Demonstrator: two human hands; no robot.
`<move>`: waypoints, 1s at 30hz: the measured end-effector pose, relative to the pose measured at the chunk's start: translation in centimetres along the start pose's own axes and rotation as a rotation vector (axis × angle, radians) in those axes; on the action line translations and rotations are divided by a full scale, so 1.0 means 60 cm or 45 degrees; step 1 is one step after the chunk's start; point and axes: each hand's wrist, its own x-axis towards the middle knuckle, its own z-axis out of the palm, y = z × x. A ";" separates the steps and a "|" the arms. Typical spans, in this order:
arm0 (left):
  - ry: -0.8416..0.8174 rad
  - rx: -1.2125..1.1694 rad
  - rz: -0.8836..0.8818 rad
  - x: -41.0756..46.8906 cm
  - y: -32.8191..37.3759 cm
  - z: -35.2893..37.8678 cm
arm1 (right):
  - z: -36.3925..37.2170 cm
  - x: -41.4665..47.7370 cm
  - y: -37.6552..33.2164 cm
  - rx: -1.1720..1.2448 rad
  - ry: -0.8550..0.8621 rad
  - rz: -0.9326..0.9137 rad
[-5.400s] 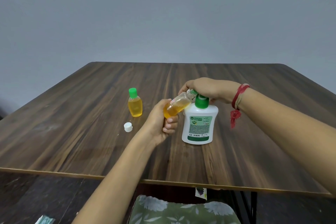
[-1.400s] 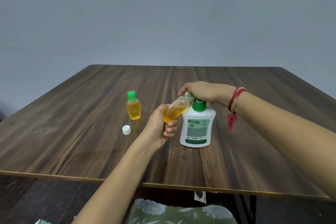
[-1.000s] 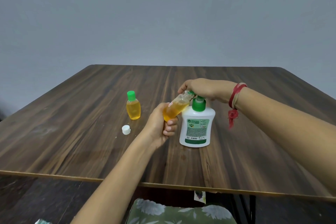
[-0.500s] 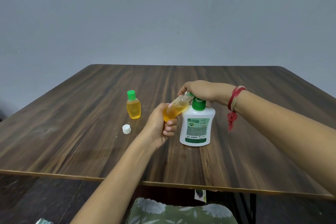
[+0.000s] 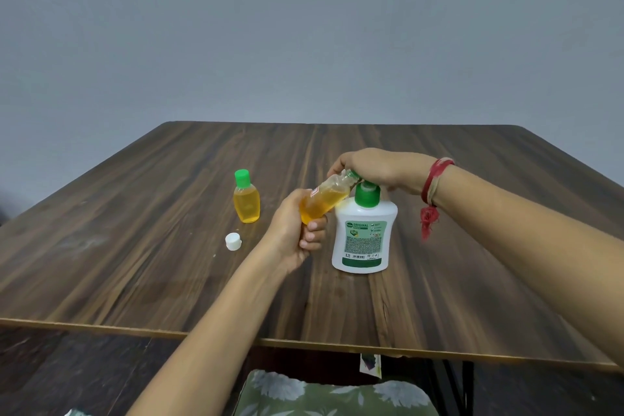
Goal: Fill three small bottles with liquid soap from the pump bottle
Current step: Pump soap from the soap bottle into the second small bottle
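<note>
Done: capped bottle [image 5: 247, 200] full, on tabletop [image 5: 135, 230].
Underway: left hand [image 5: 297, 230] gripping tilted bottle [image 5: 326, 200], part-filled; right hand [image 5: 378, 169] closed over pump bottle [image 5: 363, 240].
Left: third bottle unseen.

Most of the tabletop [image 5: 439, 297] lies bare: the whole far half toward the top of the frame, the wide left side, and the right side beyond the forearm. The crowding sits in the middle. The white pump bottle [image 5: 363, 233] stands upright there, with the right hand [image 5: 374, 169] on top of its pump and the left hand [image 5: 297, 233] just beside it, tilting a small open bottle [image 5: 326, 197] up to the nozzle, so there's no gap between the hands. Left of them a capped small bottle [image 5: 246, 197] stands upright, with a loose white cap [image 5: 233, 241] below it in the frame, near but apart. Both forearms cross the near edge, leaving a bare wedge between them.
</note>
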 end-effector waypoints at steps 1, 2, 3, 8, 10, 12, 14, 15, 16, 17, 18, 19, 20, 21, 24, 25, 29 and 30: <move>0.009 0.005 -0.004 0.001 -0.001 0.000 | 0.004 0.000 0.000 -0.012 -0.004 0.005; 0.014 0.009 -0.009 0.001 -0.002 0.000 | 0.007 -0.001 0.001 -0.025 -0.007 0.012; 0.014 0.009 -0.013 0.001 -0.004 0.000 | 0.006 -0.001 0.001 -0.039 -0.011 0.017; -0.001 -0.004 -0.011 -0.001 -0.002 0.001 | -0.006 -0.006 -0.004 -0.029 -0.024 0.037; 0.009 0.001 -0.006 0.000 -0.001 0.000 | 0.000 -0.006 -0.003 -0.015 -0.021 0.040; 0.011 0.004 -0.011 0.000 -0.003 0.001 | 0.003 -0.007 -0.002 -0.042 -0.031 0.043; 0.006 -0.007 -0.019 -0.001 -0.004 0.002 | 0.001 -0.007 -0.005 -0.076 -0.048 0.043; 0.004 -0.013 -0.019 -0.002 -0.004 0.003 | -0.003 -0.007 -0.006 -0.068 -0.042 0.039; 0.000 -0.020 -0.016 -0.002 -0.004 0.004 | -0.005 -0.007 -0.007 -0.044 -0.036 0.036; 0.000 -0.026 -0.011 -0.001 -0.003 0.004 | -0.006 -0.005 -0.007 -0.016 -0.027 0.036; 0.003 -0.030 -0.010 -0.001 -0.003 0.003 | -0.005 -0.005 -0.006 0.006 -0.022 0.035; 0.010 -0.032 -0.013 -0.001 -0.004 0.003 | -0.002 -0.006 -0.004 0.013 -0.022 0.035; 0.014 -0.031 -0.018 -0.001 -0.005 0.003 | 0.001 -0.006 -0.002 -0.003 -0.027 0.040; 0.016 -0.031 -0.021 -0.001 -0.007 0.002 | 0.003 -0.007 0.000 -0.032 -0.031 0.044; 0.011 -0.040 -0.027 -0.001 -0.007 0.004 | -0.001 -0.010 -0.005 -0.054 -0.038 0.044; 0.007 -0.044 -0.024 -0.001 -0.006 0.004 | -0.003 -0.010 -0.007 -0.052 -0.037 0.043; 0.018 -0.033 -0.012 0.001 -0.003 0.003 | -0.002 -0.008 -0.005 -0.026 -0.047 0.053; 0.023 -0.029 -0.015 0.001 -0.004 0.003 | 0.002 -0.008 -0.003 -0.045 -0.051 0.061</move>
